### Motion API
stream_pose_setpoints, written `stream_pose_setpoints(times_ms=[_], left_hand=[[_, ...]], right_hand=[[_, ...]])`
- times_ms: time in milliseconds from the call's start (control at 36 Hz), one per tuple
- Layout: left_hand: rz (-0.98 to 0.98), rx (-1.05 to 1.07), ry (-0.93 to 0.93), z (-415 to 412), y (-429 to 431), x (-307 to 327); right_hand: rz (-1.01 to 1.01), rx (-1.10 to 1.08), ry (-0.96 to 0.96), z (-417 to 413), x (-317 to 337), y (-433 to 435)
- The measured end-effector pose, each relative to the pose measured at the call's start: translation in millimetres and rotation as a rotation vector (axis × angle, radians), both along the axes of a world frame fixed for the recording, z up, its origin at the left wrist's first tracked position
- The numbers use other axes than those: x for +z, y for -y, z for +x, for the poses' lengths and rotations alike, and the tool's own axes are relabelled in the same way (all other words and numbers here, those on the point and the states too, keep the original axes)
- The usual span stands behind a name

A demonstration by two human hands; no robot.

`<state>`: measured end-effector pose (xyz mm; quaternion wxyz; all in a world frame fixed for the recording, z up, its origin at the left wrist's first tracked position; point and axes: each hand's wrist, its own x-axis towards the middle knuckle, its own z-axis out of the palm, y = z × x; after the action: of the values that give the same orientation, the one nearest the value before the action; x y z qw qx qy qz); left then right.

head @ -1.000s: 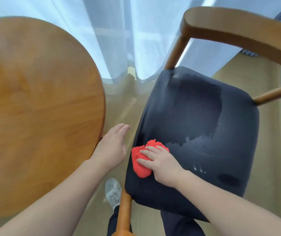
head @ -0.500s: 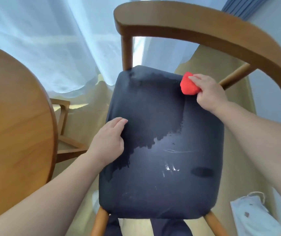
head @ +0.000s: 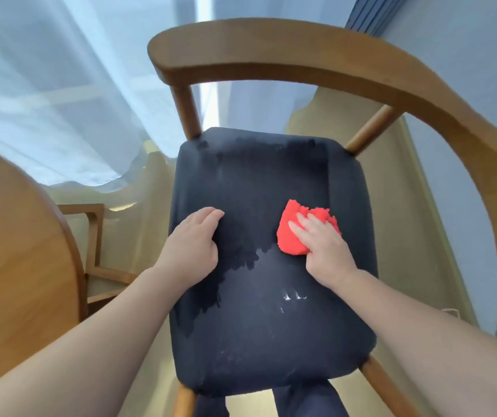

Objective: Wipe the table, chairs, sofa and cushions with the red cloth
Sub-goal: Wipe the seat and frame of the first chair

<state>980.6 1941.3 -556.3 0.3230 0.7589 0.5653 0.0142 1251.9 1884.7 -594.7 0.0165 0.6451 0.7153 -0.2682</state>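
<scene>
A wooden chair (head: 271, 43) with a curved backrest and a dark navy seat cushion (head: 256, 311) stands in front of me. The far and left parts of the cushion look darker and damp. My right hand (head: 325, 248) presses the bunched red cloth (head: 292, 233) flat onto the right middle of the seat, fingers straight over it. My left hand (head: 194, 245) rests on the seat's left edge, fingers loosely bent over the cushion. The round wooden table (head: 15, 266) fills the left side.
Sheer white curtains (head: 60, 85) hang behind the chair and table. Under the table's edge I see the frame of a second wooden chair (head: 93, 236). The beige floor (head: 391, 206) runs along the right, beside a blue-grey wall. My dark trouser legs show below the seat.
My right hand has dragged the red cloth from the seat's far right corner back toward the middle. My left hand stays on the seat's left edge. The view has shifted slightly.
</scene>
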Motion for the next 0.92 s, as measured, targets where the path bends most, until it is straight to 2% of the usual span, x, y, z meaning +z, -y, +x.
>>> stream_pose_setpoints(times_ms=[111, 222, 333, 472, 695, 833, 917], left_hand=[[-0.002, -0.044, 0.015, 3.2, -0.1, 9.5], [-0.022, -0.095, 0.022, 6.5, 2.2, 14.8], [-0.008, -0.135, 0.039, 9.9, -0.9, 14.6], [0.007, -0.171, 0.029, 20.4, -13.5, 7.5], [0.019, -0.211, 0.009, 44.1, -28.8, -7.8], [0.024, -0.232, 0.012, 57.0, -30.2, -15.2], [0.031, -0.252, 0.019, 62.0, -30.2, -17.6]], right_hand=[[-0.091, 0.026, 0.009, -5.8, 4.5, 53.3], [-0.18, 0.014, -0.039, -2.1, 13.3, 63.7], [-0.029, -0.112, -0.121, 12.7, 34.9, 31.9], [0.17, -0.24, -0.049, 53.0, 49.3, -40.9], [0.096, -0.153, 0.062, 86.0, 25.4, -126.1], [-0.015, -0.189, 0.09, 81.0, -1.9, -129.3], [-0.005, -0.216, 0.074, 79.3, -9.0, -123.1]])
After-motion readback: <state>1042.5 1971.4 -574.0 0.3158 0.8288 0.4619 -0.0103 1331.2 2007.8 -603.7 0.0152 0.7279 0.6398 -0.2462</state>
